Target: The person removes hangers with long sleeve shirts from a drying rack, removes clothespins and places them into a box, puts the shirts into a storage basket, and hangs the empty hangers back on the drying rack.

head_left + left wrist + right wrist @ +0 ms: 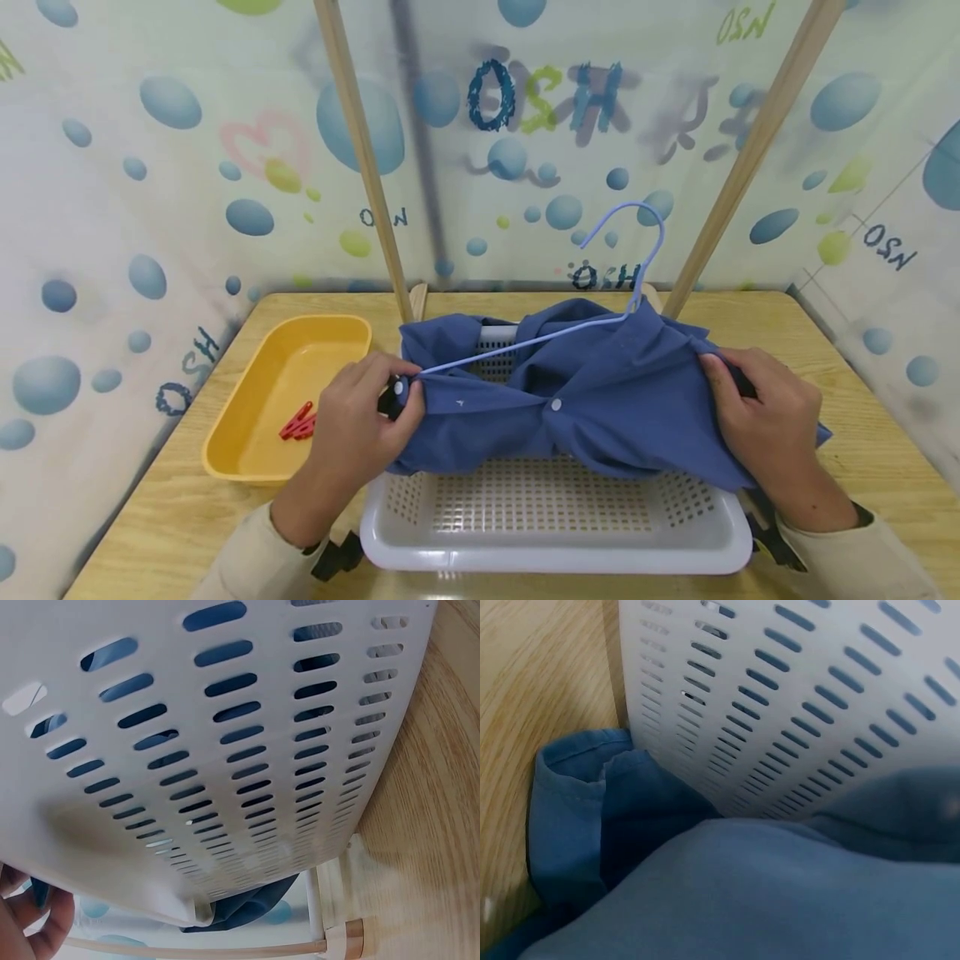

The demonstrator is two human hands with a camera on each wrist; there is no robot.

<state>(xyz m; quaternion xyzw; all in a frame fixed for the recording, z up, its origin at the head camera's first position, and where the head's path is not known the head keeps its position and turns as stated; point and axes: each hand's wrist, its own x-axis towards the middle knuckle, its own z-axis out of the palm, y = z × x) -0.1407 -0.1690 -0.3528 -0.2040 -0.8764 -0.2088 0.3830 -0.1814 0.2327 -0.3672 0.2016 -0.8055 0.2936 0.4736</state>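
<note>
A blue shirt (637,392) with white buttons is spread across a white basket (555,558) in the head view. A light blue wire hanger (525,342) lies over it, hook pointing up, its right part covered by the cloth. My left hand (363,421) pinches the shirt's buttoned edge near the hanger's left end. On the other side, my right hand (768,417) grips the shirt's fabric, thumb on top. The left wrist view catches only curled fingers (49,922) with a bit of blue cloth. The right wrist view shows a hanging sleeve or cuff (570,810), but no hand.
To the left, a yellow tray (225,450) holds red clothespins (300,423). Two wooden poles (367,167) rise behind the basket, left and right. Everything stands on a wooden table (862,467), with a patterned wall sheet (465,192) behind.
</note>
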